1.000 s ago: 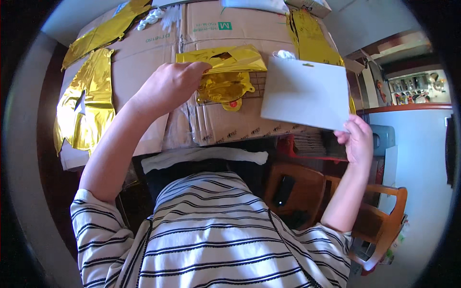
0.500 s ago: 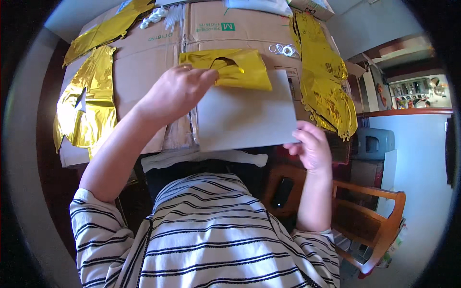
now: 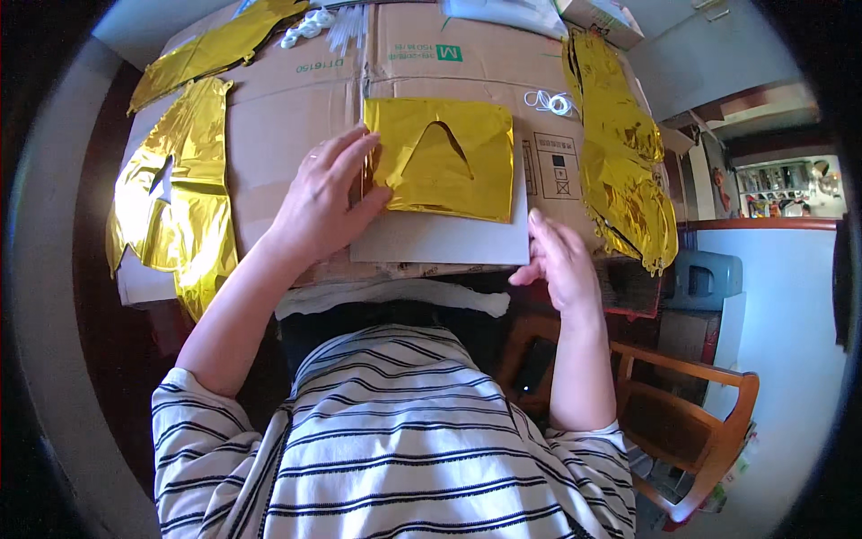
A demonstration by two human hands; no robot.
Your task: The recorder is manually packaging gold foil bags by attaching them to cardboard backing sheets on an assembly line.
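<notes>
A folded piece of shiny gold foil (image 3: pixel 449 184) with an arched slit lies on a grey flat card (image 3: pixel 440 238). The card rests on the cardboard in front of me, its lower part uncovered. At the left edge of the foil is my left hand (image 3: pixel 325 196), open, with fingers stretched out and the thumb touching the foil's lower left corner. My right hand (image 3: pixel 564 260) is open beside the card's lower right corner, fingers apart and fingertips near the edge.
Flattened gold foil balloons lie at the left (image 3: pixel 202 153), far left (image 3: pixel 215 49) and right (image 3: pixel 620 153) of the cardboard surface (image 3: pixel 296 108). White string (image 3: pixel 549 102), clear straws (image 3: pixel 347 31) and a plastic bag (image 3: pixel 503 13) lie farther back. A wooden chair (image 3: pixel 736 404) stands at the right.
The card has been lowered flat onto the cardboard, and the foil has come down squarely over it. My left hand has moved down to the foil's left edge; my right hand has released the card.
</notes>
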